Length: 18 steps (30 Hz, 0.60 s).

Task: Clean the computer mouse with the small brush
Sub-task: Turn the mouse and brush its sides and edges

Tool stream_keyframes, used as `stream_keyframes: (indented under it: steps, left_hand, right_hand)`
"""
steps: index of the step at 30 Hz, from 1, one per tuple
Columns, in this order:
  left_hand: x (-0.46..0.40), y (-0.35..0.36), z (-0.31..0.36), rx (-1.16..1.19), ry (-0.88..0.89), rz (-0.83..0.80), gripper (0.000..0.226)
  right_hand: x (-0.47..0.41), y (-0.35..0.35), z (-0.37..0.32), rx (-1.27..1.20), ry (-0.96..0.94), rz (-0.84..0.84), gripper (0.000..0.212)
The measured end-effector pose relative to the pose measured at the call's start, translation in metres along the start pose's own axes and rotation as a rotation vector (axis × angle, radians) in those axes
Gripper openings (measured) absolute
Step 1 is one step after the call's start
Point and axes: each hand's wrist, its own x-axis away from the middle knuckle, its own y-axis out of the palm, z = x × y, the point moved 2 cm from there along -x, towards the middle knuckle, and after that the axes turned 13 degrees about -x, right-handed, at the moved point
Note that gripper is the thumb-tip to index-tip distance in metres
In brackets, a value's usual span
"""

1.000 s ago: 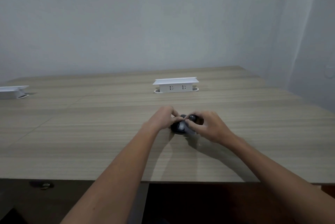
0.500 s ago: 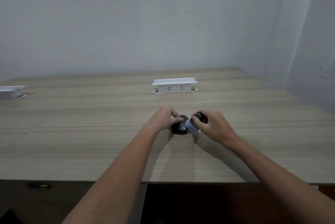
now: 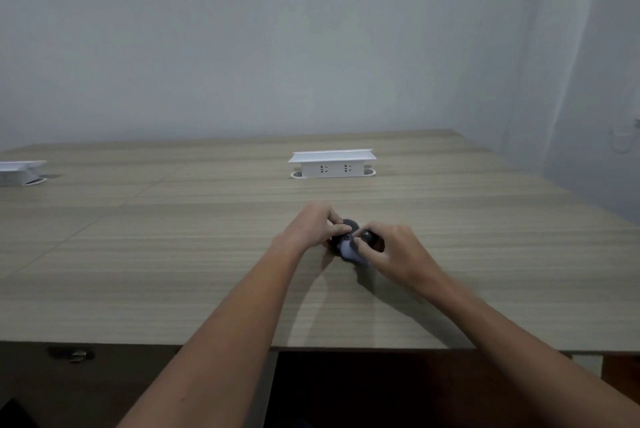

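Observation:
A dark computer mouse [image 3: 348, 227] lies on the wooden table [image 3: 173, 254], mostly covered by my fingers. My left hand [image 3: 317, 226] grips its left side and holds it down. My right hand [image 3: 393, 251] is closed around a small brush [image 3: 367, 237] with a dark round handle end. The brush's pale bristle head [image 3: 348, 250] rests on the near side of the mouse. Motion blur hides the finer details.
A white raised socket box [image 3: 331, 164] stands on the table behind the mouse. Another white socket box [image 3: 19, 171] sits at the far left edge of view. The table's front edge [image 3: 346, 347] runs below my forearms. A wall closes in on the right.
My right hand has moved left again with the brush, bringing the bristles back over the near side of the mouse. My left hand has kept its hold.

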Motion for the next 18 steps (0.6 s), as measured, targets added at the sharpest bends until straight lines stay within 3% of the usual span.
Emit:
stream_keyframes:
  steps: [5, 9, 14, 18]
  left_hand:
    - [-0.002, 0.001, 0.002, -0.040, -0.022, 0.026, 0.031]
    - [-0.003, -0.001, 0.004, -0.047, -0.016, 0.027, 0.026]
    - [-0.002, -0.001, 0.006, -0.087, -0.028, 0.067, 0.029]
    - [-0.002, -0.001, 0.004, -0.060, -0.030, 0.076, 0.030]
  right_hand:
    - [-0.005, -0.015, 0.010, 0.071, 0.047, 0.146, 0.017]
    - [-0.001, -0.003, 0.003, 0.024, 0.013, 0.034, 0.013]
    - [-0.008, -0.023, 0.016, 0.045, 0.107, 0.153, 0.014]
    - [-0.009, -0.022, 0.014, -0.098, 0.189, 0.052, 0.012]
